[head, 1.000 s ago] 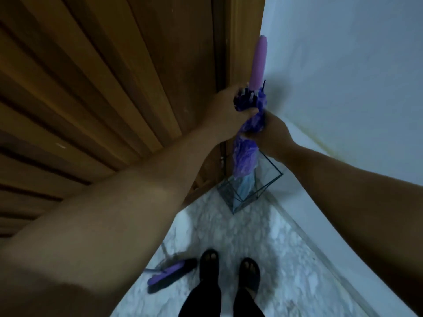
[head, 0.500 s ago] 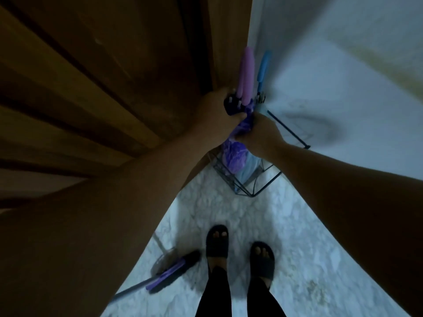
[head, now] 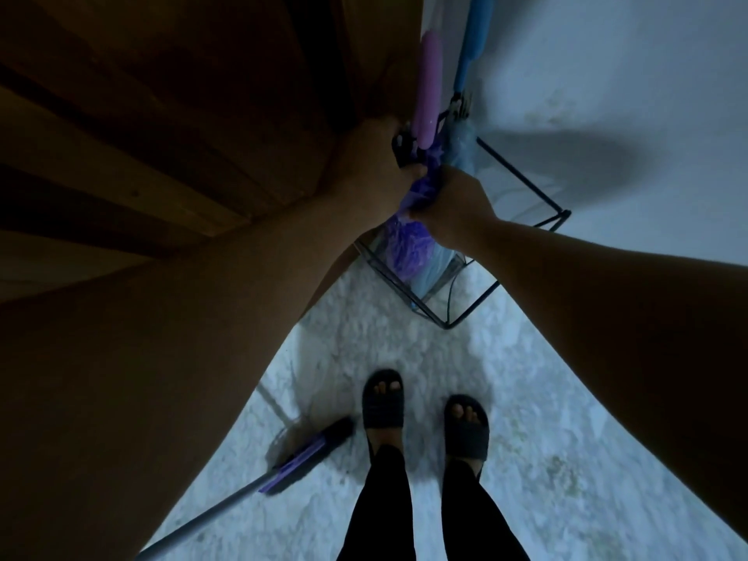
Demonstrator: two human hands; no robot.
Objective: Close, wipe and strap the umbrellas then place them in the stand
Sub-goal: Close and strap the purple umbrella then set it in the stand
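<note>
Hands, left hand [head: 374, 166] and right hand [head: 453, 204], clutch the purple umbrella [head: 409, 244] inside the stand [head: 522, 184]; the blue umbrella [head: 461, 143] is stowed, release remaining.

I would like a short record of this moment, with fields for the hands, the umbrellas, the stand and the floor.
left hand: grips purple umbrella near its pink handle
right hand: clasps the purple canopy lower down
blue umbrella: upright in the stand, beside the purple one
stand: black wire frame in the corner by the wall
floor: a long-handled tool lies near the feet
</note>
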